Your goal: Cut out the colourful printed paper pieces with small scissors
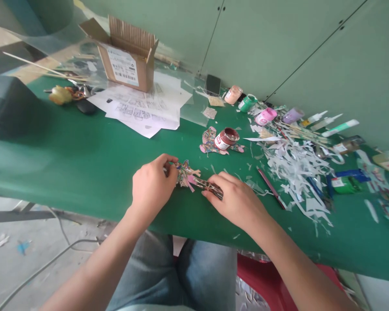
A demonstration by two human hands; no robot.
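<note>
My left hand (153, 180) pinches a small multicoloured patterned paper piece (184, 172) with a frayed, cut edge and pink tips, just above the table. In my right hand (235, 192) is a pair of shiny metal tweezers (208, 186), its tip at the pink end of that piece. Whether the tips grip the paper is too small to tell. Beyond my hands, an open jar of dark red paint (227, 139) stands on a similar patterned cutout (209, 140).
White paper strips (294, 168) heap at the right beside a dark red pencil (271, 188). Paint jars (265, 115) and glue tubes (339, 128) line the back. A cardboard box (126, 60) stands on printed sheets (142, 108); a dark case (9, 106) sits left.
</note>
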